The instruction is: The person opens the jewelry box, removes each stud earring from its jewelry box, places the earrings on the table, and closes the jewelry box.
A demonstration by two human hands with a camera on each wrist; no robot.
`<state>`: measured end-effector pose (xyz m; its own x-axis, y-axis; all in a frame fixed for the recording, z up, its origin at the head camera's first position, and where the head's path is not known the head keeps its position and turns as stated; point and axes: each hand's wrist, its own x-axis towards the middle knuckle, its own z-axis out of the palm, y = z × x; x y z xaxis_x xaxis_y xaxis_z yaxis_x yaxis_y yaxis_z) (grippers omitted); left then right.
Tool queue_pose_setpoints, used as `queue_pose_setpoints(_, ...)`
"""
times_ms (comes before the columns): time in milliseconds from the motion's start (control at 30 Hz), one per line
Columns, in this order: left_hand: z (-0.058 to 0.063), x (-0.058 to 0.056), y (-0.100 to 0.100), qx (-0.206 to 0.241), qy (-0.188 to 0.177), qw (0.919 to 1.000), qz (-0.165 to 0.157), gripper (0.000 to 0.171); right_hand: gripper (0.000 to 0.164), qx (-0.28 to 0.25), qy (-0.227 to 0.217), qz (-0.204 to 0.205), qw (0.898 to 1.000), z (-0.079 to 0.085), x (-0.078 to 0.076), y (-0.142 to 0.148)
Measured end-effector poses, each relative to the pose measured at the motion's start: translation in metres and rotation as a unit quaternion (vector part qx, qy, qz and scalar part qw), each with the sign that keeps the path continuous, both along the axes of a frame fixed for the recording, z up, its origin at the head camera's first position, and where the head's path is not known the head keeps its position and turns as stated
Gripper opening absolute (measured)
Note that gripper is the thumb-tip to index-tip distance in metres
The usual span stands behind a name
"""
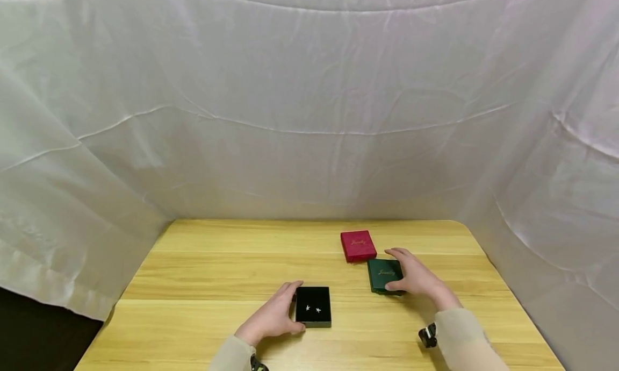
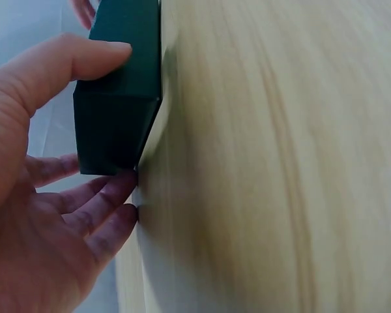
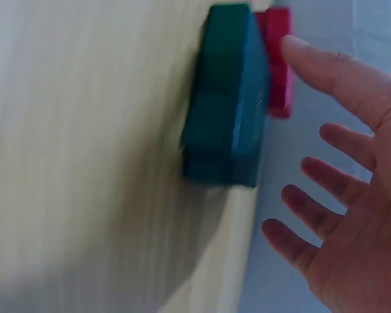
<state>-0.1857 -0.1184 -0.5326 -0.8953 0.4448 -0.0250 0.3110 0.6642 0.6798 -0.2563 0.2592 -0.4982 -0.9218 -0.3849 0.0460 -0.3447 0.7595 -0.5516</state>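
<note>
A lidless dark green jewelry box [image 1: 318,324] sits near the front of the table, showing a black pad with two small star-shaped earrings [image 1: 312,308] on it. My left hand [image 1: 278,313] grips this box from its left side, thumb on the near wall and fingers round the far side; the left wrist view shows the thumb flat on the green wall [image 2: 117,91]. To the right lies a green jewelry box top [image 1: 382,274] with gold lettering. Over its right edge hovers my right hand [image 1: 417,274], its fingers spread and apart from it in the right wrist view.
A red jewelry box [image 1: 358,244] with gold lettering lies just behind the green top, close to its corner. The light wood table [image 1: 208,274] is bordered by pale hanging cloth [image 1: 309,161] at the back and both sides.
</note>
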Motion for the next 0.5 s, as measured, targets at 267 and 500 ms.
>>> queue_pose_setpoints(267,0.002,0.001,-0.004,0.021,0.005,0.9998,0.001,0.095,0.072,-0.025,0.020,0.000,0.999,0.011,0.016,-0.034)
queue_pose_setpoints(500,0.002,0.002,-0.004,0.021,0.007,0.9997,0.004,0.092,0.066,-0.072,0.002,0.025,0.997,0.007,0.029,-0.062)
